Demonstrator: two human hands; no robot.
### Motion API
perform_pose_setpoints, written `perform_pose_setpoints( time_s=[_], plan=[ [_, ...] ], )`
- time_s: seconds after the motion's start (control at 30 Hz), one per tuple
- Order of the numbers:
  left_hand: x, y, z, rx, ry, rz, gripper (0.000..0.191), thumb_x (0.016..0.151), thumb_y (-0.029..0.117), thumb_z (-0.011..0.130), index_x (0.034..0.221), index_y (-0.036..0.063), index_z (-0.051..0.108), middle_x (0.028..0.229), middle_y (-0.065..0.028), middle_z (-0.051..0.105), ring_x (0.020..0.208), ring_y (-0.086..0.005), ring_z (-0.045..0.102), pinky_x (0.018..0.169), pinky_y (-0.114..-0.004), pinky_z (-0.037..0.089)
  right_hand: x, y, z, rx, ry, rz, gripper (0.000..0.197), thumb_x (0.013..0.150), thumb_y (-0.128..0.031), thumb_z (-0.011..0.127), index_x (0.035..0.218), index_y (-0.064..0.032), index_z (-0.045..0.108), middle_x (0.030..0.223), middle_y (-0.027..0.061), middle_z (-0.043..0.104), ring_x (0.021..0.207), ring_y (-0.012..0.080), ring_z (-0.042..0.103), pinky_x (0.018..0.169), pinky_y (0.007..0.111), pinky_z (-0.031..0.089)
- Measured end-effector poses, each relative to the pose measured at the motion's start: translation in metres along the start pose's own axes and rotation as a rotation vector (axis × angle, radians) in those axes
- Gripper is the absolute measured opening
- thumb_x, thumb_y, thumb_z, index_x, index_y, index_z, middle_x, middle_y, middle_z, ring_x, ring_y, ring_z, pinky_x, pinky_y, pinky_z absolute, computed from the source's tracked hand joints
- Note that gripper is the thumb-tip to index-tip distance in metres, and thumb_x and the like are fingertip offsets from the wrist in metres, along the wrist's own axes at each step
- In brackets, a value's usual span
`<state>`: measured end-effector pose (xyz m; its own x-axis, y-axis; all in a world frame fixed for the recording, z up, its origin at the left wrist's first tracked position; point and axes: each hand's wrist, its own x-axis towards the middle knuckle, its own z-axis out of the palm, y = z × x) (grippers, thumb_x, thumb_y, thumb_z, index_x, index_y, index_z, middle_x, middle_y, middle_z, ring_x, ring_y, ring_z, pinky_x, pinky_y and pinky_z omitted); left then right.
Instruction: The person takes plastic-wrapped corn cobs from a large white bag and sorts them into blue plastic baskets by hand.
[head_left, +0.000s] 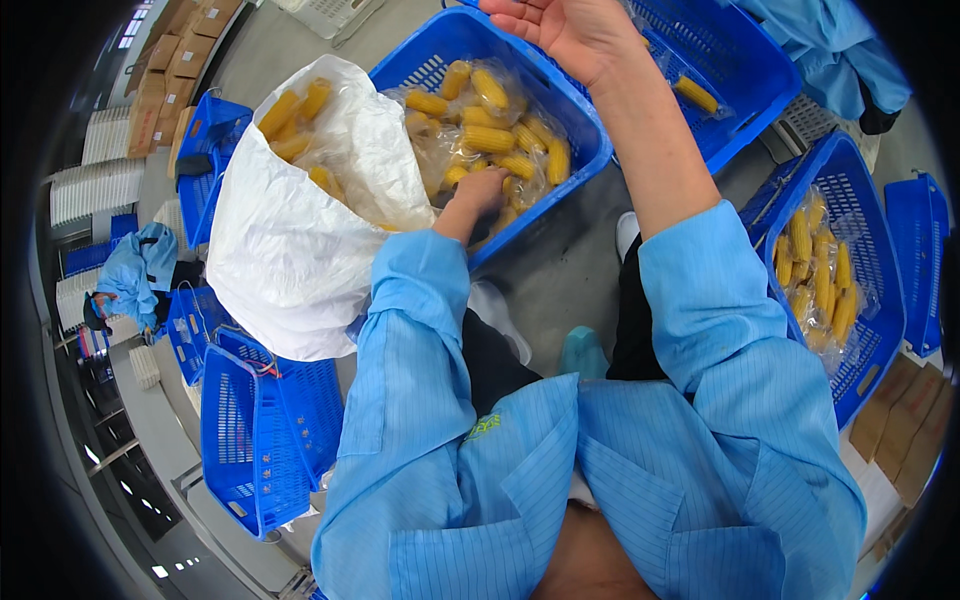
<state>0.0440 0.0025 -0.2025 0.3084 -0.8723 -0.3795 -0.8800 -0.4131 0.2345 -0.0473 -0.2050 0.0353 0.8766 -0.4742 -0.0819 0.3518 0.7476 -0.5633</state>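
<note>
My left hand (481, 193) reaches down into a blue plastic crate (540, 214), among bagged ears of corn (491, 139); its fingertips are partly hidden, so a hold is not plain. Beside that arm, a white woven sack (300, 232) leans over the crate's left end, its mouth showing more yellow corn (281, 114) in clear plastic. Raised at the top edge of the picture, my right hand (559, 30) is palm-up over the crates, its fingers partly cut off by the frame. Behind its forearm lies another blue crate (757, 82) with a bagged ear of corn (696, 94) inside.
On the right stands a blue crate (874, 330) of bagged corn. Blue crates (232, 442) stand at lower left. A person in blue (135, 274) is at far left; another person's blue sleeve (817, 45) shows at upper right. Cardboard boxes (154, 105) are stacked at upper left.
</note>
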Motion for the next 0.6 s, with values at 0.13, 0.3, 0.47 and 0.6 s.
perform_pose_setpoints(
  time_s=[0.13, 0.3, 0.47, 0.6],
  plan=[
    [0.023, 0.048, -0.016, -0.16, 0.016, -0.141, 0.044, 0.08, 0.045, 0.058, 0.099, 0.0058, 0.065, 0.098, -0.0187, 0.065, 0.092, -0.0339, 0.063, 0.078, -0.044, 0.05, 0.0, -0.007, -0.009, -0.008, -0.001, -0.017, 0.021, 0.089, -0.021, 0.057, 0.102, -0.0044, 0.059, 0.088, 0.0112, 0.065, 0.073, 0.0213, 0.065, 0.064, 0.032, 0.056],
    [0.044, 0.065, -0.005, -0.18, -0.005, -0.344, 0.051, 0.079, 0.049, 0.06, 0.095, 0.0007, 0.067, 0.095, -0.022, 0.065, 0.09, -0.0333, 0.064, 0.077, -0.042, 0.05, -0.008, -0.006, -0.008, -0.022, 0.045, 0.017, 0.019, 0.089, -0.02, 0.056, 0.099, -0.0038, 0.06, 0.086, 0.0109, 0.066, 0.072, 0.0207, 0.065, 0.062, 0.031, 0.056],
    [0.054, 0.024, 0.01, -0.275, 0.018, -0.352, 0.04, 0.076, 0.033, 0.057, 0.098, 0.0008, 0.067, 0.096, -0.021, 0.066, 0.095, -0.0332, 0.063, 0.081, -0.039, 0.05, -0.011, -0.006, -0.002, -0.04, 0.026, 0.011, 0.021, 0.088, -0.022, 0.058, 0.097, -0.0031, 0.06, 0.085, 0.0105, 0.066, 0.069, 0.0203, 0.065, 0.06, 0.029, 0.055],
    [0.039, 0.014, -0.049, -0.678, 0.014, -0.335, 0.031, 0.078, 0.021, 0.051, 0.094, -0.001, 0.066, 0.093, -0.0173, 0.068, 0.081, -0.0252, 0.064, 0.071, -0.034, 0.049, -0.008, -0.013, -0.025, -0.113, -0.002, -0.078, 0.03, 0.089, -0.027, 0.058, 0.104, -0.0006, 0.056, 0.096, 0.0158, 0.063, 0.081, 0.0242, 0.064, 0.07, 0.034, 0.055]
  ],
)
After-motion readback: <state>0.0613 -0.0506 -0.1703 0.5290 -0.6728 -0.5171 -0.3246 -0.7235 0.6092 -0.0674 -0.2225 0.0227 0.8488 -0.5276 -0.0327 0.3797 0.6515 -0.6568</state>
